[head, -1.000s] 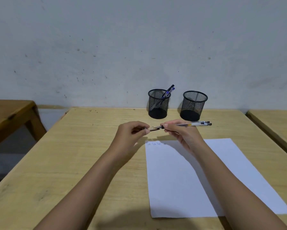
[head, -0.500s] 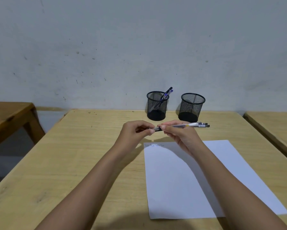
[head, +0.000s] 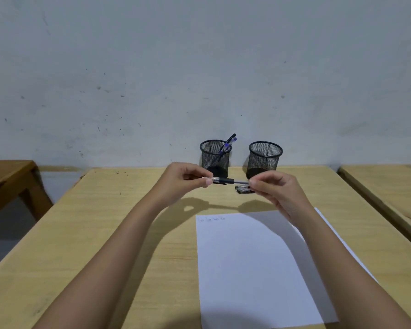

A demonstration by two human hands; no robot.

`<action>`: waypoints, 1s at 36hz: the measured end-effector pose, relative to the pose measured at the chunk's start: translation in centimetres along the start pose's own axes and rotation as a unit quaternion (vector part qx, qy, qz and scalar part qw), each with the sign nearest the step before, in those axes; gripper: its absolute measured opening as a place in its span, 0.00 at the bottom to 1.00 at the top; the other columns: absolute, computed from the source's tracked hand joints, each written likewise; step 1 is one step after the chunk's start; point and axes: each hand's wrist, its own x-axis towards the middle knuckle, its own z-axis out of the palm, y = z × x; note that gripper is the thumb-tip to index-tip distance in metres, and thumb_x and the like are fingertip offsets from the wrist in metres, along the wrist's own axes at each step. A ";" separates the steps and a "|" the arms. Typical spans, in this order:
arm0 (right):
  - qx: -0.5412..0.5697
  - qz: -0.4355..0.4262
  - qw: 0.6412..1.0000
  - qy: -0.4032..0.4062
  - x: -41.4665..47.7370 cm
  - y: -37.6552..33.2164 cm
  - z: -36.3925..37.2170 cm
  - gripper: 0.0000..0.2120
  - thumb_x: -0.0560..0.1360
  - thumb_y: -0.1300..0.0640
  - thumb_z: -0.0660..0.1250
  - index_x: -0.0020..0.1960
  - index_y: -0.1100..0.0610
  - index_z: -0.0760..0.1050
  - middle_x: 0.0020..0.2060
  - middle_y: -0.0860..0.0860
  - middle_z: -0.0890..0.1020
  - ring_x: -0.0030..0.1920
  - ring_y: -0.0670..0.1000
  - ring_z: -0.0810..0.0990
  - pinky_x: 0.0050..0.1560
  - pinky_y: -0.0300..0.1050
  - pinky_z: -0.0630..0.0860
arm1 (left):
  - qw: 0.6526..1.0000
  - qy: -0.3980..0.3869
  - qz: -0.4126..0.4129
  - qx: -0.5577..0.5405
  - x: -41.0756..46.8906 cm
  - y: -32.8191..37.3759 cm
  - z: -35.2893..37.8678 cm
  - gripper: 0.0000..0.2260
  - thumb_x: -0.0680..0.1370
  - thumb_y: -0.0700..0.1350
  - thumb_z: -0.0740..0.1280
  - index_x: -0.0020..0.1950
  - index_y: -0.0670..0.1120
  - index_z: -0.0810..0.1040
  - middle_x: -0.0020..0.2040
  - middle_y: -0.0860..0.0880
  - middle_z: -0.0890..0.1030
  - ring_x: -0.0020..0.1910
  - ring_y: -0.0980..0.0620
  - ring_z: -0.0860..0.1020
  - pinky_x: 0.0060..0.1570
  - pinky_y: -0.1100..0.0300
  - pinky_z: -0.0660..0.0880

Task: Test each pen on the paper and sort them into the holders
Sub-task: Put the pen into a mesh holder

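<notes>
A pen point(head: 225, 180) with a clear barrel and black grip is held level above the table, in front of the holders. My left hand point(head: 185, 184) pinches its left end and my right hand point(head: 274, 189) pinches its right end, which is blurred. Below it, a few more pens point(head: 243, 189) lie on the wooden table point(head: 119, 233), partly hidden by my right hand. The left black mesh holder point(head: 215, 159) contains a few pens with blue and black ends. The right mesh holder point(head: 265, 159) shows no pens. The white paper point(head: 259, 269) lies under my right forearm, with faint scribbles point(head: 211, 219) at its top left.
Both holders stand at the table's far edge against a pale wall. Another wooden table point(head: 7, 179) is at the left and a third point(head: 389, 186) at the right, each separated from this table by a gap.
My hands have risen and moved apart; the right hand slid to the right. The pen now spans the gap between them, and the pens on the table show below it.
</notes>
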 end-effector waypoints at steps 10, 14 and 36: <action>-0.305 -0.047 0.951 -0.006 1.9 -1.6 -4.2 0.12 0.65 0.69 0.74 0.37 0.52 0.80 0.32 0.52 0.81 0.30 0.40 0.77 0.36 0.30 0.73 | 0.989 0.061 0.074 -0.108 7.1 3.8 7.5 0.05 0.75 0.39 0.67 0.49 0.43 0.80 0.43 0.46 0.83 0.43 0.55 0.81 0.51 0.62 0.78; -0.271 -0.074 0.955 0.098 3.1 -1.4 -6.9 0.11 0.67 0.69 0.72 0.36 0.53 0.77 0.32 0.52 0.79 0.34 0.49 0.77 0.43 0.42 0.77 | 0.995 0.080 0.052 0.001 9.4 1.9 9.8 0.10 0.76 0.49 0.67 0.54 0.46 0.77 0.50 0.49 0.79 0.49 0.56 0.76 0.56 0.59 0.72; -0.299 -0.080 0.923 0.228 12.7 0.4 -8.1 0.05 0.71 0.59 0.69 0.45 0.61 0.80 0.41 0.54 0.83 0.42 0.48 0.79 0.41 0.33 0.72 | 0.997 -0.034 -0.040 0.050 14.1 -5.6 12.5 0.41 0.63 0.68 0.70 0.71 0.53 0.61 0.69 0.54 0.71 0.69 0.55 0.68 0.69 0.48 0.66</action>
